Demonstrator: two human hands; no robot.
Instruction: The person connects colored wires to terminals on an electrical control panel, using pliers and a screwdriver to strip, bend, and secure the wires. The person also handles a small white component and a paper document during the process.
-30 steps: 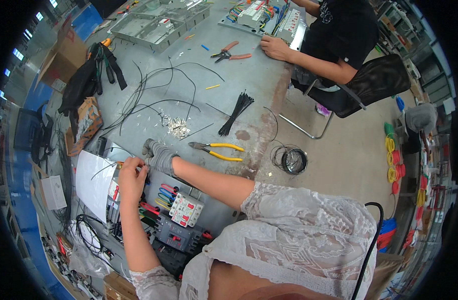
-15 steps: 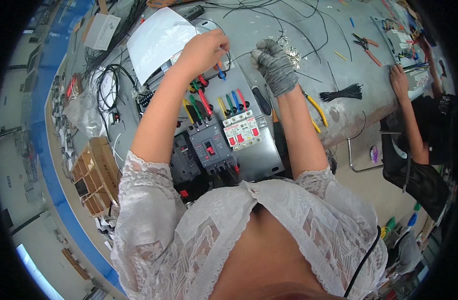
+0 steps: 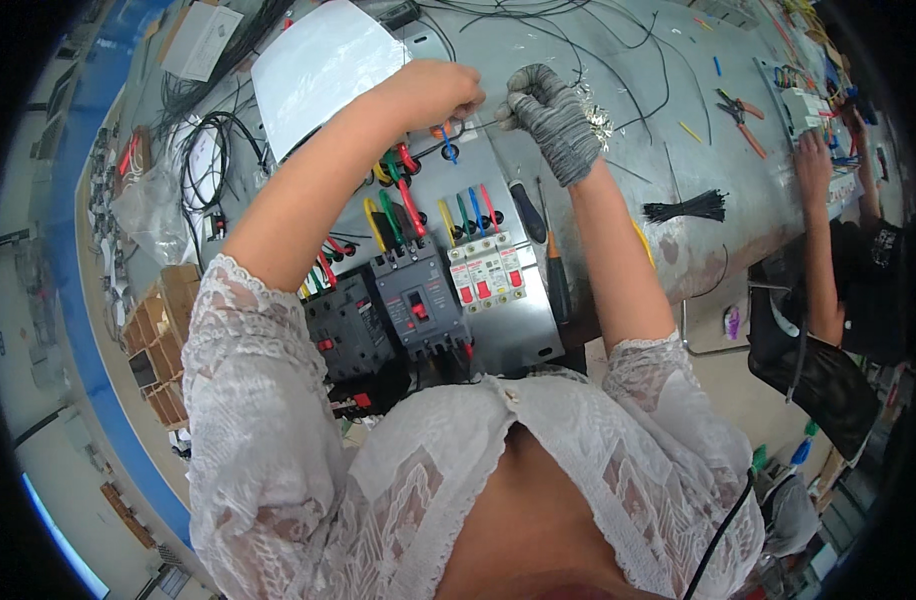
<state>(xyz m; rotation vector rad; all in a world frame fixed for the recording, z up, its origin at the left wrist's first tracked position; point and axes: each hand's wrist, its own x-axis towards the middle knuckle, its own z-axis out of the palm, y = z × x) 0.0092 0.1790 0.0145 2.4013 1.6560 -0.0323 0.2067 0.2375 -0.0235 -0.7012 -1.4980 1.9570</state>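
Observation:
My bare left hand (image 3: 433, 95) is closed above the far part of a grey metal mounting plate (image 3: 503, 340), its fingertips pinched together; what they hold is hidden. My right hand (image 3: 553, 120), in a grey knit glove, pinches a thin black wire (image 3: 485, 126) that runs toward the left hand. Below them the plate carries a large dark circuit breaker (image 3: 418, 305), another dark switching unit (image 3: 348, 325) and a row of white miniature breakers (image 3: 486, 275) with red levers. Yellow, green, blue and red sleeved wires (image 3: 475, 207) rise from these through holes in the plate.
Screwdrivers (image 3: 558, 280), a black cable-tie bundle (image 3: 686, 207), orange-handled pliers (image 3: 743, 122) and scattered small metal terminals (image 3: 596, 120) lie rightward. A white sheet (image 3: 323, 70) and a wooden compartment box (image 3: 163, 330) are leftward. A co-worker's hand (image 3: 813, 165) works at far right.
My left hand has shifted slightly right, toward the gloved hand. Both hands stay closed, and the view has moved a little. The co-worker's hand has moved too.

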